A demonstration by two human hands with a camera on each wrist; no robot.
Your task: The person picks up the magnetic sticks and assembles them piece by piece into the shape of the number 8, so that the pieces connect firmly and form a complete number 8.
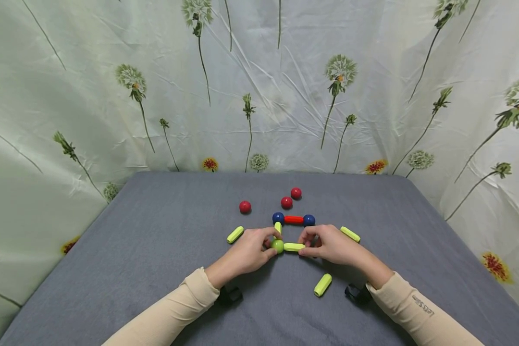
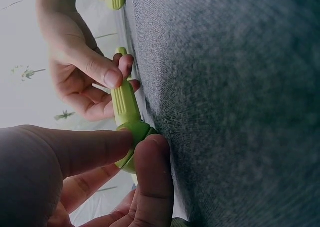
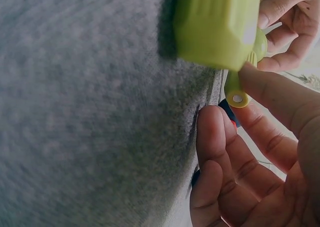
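Observation:
My left hand (image 1: 247, 251) pinches a green ball (image 1: 278, 246) between thumb and fingers; the ball's seam shows in the left wrist view. A yellow-green ribbed rod (image 1: 292, 247) runs rightward from the ball and touches it. My right hand (image 1: 335, 246) pinches this rod near its far end, where a small metal disc (image 3: 237, 99) shows in the right wrist view. A second yellow-green rod (image 1: 278, 228) leads from the green ball to a blue ball (image 1: 278, 217). From there a red rod (image 1: 293, 220) spans to another blue ball (image 1: 309, 220).
Loose yellow-green rods lie left (image 1: 235, 234), right (image 1: 350, 234) and in front (image 1: 323, 285) of the hands. Behind the joined pieces are red balls (image 1: 245, 207), (image 1: 287, 202), (image 1: 296, 193). A grey cloth (image 1: 112, 269) covers the table, with a flowered curtain (image 1: 285, 96) behind.

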